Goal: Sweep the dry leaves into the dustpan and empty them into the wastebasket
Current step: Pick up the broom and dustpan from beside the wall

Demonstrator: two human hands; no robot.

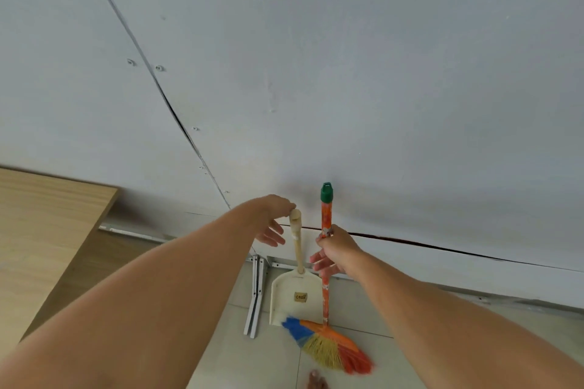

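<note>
A cream dustpan (294, 295) with a long pale handle stands upright against the white wall. My left hand (273, 224) is at the top of that handle, thumb and forefinger touching its tip, the other fingers spread apart. To its right stands a broom (325, 294) with an orange stick, a green cap and blue, yellow and orange bristles resting on the floor. My right hand (335, 251) pinches the orange stick below the cap, lower fingers loose. No leaves and no wastebasket are in view.
A white panelled wall (347, 73) fills most of the view. A wooden tabletop (47, 230) is at the left. White folded metal brackets (256, 297) lean on the tiled floor left of the dustpan. A bare toe (316, 380) shows at the bottom.
</note>
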